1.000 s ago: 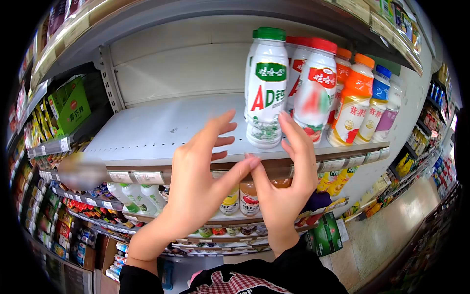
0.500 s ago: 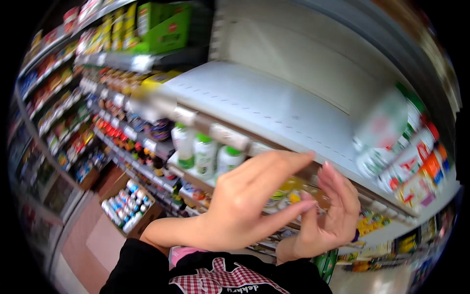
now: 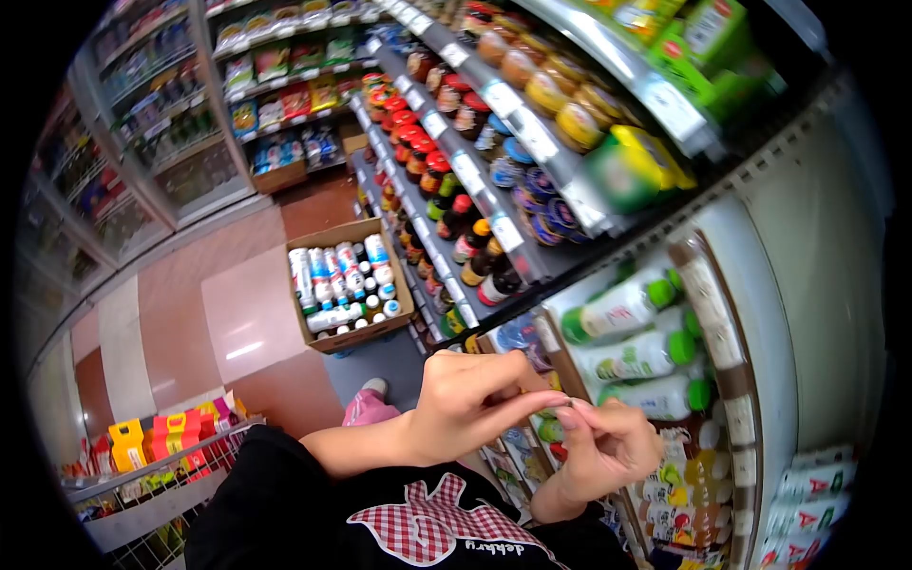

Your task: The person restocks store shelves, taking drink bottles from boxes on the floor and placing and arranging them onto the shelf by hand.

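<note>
Both my hands meet in front of my chest, fingertips touching. My left hand [image 3: 465,399] is bent at the wrist, its thumb and fingers pinched together. My right hand [image 3: 610,448] is curled, with thumb and forefinger pinched against the left fingertips. A speck seems to show between them, too small to name. Behind the right hand stand white bottles with green caps [image 3: 632,359] on a shelf. Farther off, a cardboard box [image 3: 404,285] on the floor holds several white and blue bottles [image 3: 347,271].
Shelves of jars and sauce bottles [image 3: 427,166] run along the upper middle. A wire shopping cart [image 3: 142,503] with colourful packets stands at lower left. Glass-door coolers [image 3: 161,104] line the far left. More white packages [image 3: 807,513] sit on the right shelf.
My view has swung left and down, bringing the box and the cart into fuller sight. My hands, apart with loose fingers before, now touch at pinched fingertips.
</note>
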{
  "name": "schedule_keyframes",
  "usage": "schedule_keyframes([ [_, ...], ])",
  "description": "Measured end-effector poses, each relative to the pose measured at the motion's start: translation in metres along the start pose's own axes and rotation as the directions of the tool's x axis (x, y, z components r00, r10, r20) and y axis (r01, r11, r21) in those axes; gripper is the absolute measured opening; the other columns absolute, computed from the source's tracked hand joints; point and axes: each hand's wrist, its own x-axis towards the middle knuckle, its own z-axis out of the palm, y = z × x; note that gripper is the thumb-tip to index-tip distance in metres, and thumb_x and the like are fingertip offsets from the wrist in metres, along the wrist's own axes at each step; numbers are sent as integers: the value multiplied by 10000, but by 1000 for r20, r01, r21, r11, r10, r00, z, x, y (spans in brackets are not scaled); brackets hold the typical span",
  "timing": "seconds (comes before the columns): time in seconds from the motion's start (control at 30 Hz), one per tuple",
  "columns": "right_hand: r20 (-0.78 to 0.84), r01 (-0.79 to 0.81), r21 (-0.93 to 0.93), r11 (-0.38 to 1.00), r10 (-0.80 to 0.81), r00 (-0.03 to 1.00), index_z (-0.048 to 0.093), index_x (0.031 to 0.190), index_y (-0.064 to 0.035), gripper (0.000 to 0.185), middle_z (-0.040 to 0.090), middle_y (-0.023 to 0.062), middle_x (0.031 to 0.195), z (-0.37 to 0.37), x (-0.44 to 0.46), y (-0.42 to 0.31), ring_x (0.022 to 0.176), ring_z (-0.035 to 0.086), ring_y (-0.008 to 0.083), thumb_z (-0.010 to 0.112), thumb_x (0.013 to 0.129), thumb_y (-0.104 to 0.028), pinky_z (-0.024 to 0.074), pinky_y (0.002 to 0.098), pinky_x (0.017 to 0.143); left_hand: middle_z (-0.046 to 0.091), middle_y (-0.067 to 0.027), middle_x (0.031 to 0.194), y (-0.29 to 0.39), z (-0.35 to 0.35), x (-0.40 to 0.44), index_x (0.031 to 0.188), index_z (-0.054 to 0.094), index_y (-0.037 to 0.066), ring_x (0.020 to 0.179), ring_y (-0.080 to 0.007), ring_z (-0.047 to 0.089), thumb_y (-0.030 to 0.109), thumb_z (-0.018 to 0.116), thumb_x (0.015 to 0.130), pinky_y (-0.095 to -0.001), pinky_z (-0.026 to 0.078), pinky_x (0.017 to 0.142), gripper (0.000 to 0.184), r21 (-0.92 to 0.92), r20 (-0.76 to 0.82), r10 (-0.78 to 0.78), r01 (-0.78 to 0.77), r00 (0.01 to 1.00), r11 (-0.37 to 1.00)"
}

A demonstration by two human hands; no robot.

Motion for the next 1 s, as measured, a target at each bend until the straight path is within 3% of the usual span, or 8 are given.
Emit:
schedule_keyframes([
  [0.07,89,-47,33,998,44,995,570,622,-39,303,502,24,497,35,8,5,415,424,112,854,727,-36,300,254,418,497,-60,505,-26,-12,-9,704,627,12,407,-141,469,104,774,832,-280,338,422,215,-56,-102,-128,123,986,991],
  [0.17,258,-98,35,995,86,962,495,561,-41,382,446,33,473,79,9,23,407,396,127,828,747,-39,265,270,418,514,-82,526,-76,-34,-32,689,621,29,425,-183,484,198,737,869,-313,348,428,272,15,-203,-385,396,900,918],
  [0.23,308,-138,22,990,125,943,425,525,-38,445,398,49,466,113,6,31,398,365,170,796,770,-39,239,295,423,585,-89,606,-121,-52,-50,739,643,48,571,-257,573,213,688,891,-383,421,599,228,224,-214,-467,509,858,831],
  [0.3,377,-157,21,987,137,916,410,525,-31,453,382,57,467,143,1,39,401,358,179,782,784,-35,235,304,424,642,-76,683,-166,-68,-67,766,645,31,648,-230,603,95,718,828,-366,448,629,116,396,-236,-401,465,885,792],
  [0.37,440,-225,-12,974,207,874,397,533,-22,457,377,76,476,171,-8,46,405,355,193,769,799,-32,238,327,431,652,-68,781,-216,-83,-94,818,638,69,815,-280,600,138,697,830,-413,405,757,92,344,-246,-549,602,799,721],
  [0.57,533,-342,-43,939,311,787,379,557,-10,441,356,57,513,236,-39,71,448,322,147,747,799,5,225,311,449,661,-118,925,-363,-118,-171,894,666,52,940,-327,607,128,743,770,-451,479,792,165,658,-272,-655,633,705,408],
  [0.77,603,-424,-99,900,393,694,438,600,12,352,492,93,590,273,-54,91,508,457,182,728,798,23,333,297,496,615,-133,1137,-491,-132,-237,1037,642,28,1061,-346,580,139,703,765,-490,504,843,300,816,-193,-848,560,494,141],
  [1.0,590,-580,-245,777,594,546,489,623,2,314,587,98,646,290,-71,121,547,529,217,739,812,11,387,312,512,555,-101,1272,-565,-137,-254,1213,597,36,1264,-321,465,116,653,816,-476,468,942,409,894,-99,-941,443,322,58],
])
